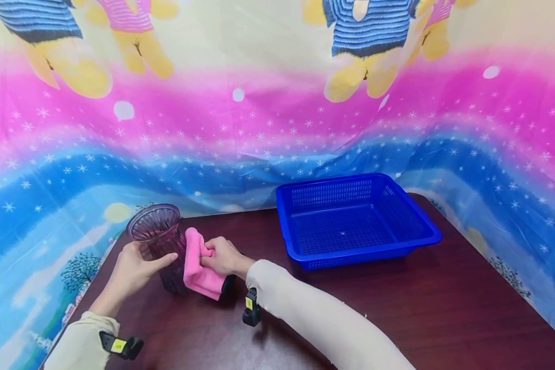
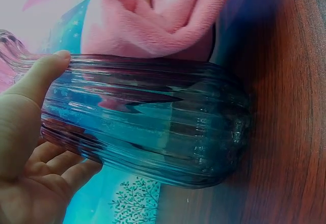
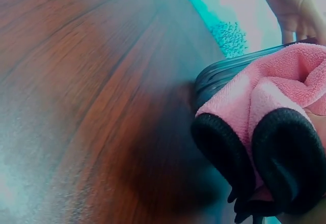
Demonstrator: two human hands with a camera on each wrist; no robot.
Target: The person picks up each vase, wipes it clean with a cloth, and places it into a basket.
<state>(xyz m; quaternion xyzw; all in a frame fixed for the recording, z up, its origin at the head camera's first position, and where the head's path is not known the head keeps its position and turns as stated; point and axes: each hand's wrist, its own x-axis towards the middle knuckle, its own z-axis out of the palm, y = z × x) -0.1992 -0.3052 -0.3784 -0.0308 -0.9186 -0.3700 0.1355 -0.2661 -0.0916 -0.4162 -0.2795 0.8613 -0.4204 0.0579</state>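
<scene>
A ribbed, purple-tinted glass vase (image 1: 168, 257) with a flared rim stands near the table's left edge, tilted a little in the head view. My left hand (image 1: 136, 270) grips it below the rim, thumb on the near side and fingers round the far side; in the left wrist view the thumb (image 2: 43, 76) lies along the ribs. In my right hand (image 1: 224, 255) is a bunched pink cloth (image 1: 201, 277) with dark edging, held against the vase's right side. The right wrist view shows the cloth (image 3: 270, 89) covering part of the vase (image 3: 224, 74).
A blue plastic basket (image 1: 351, 262) with perforated walls sits at the back right of the dark wooden table (image 1: 421, 308). Behind the table hangs a printed curtain (image 1: 240, 123), which also runs along both sides. Each sleeve has a black wrist camera (image 1: 251, 308).
</scene>
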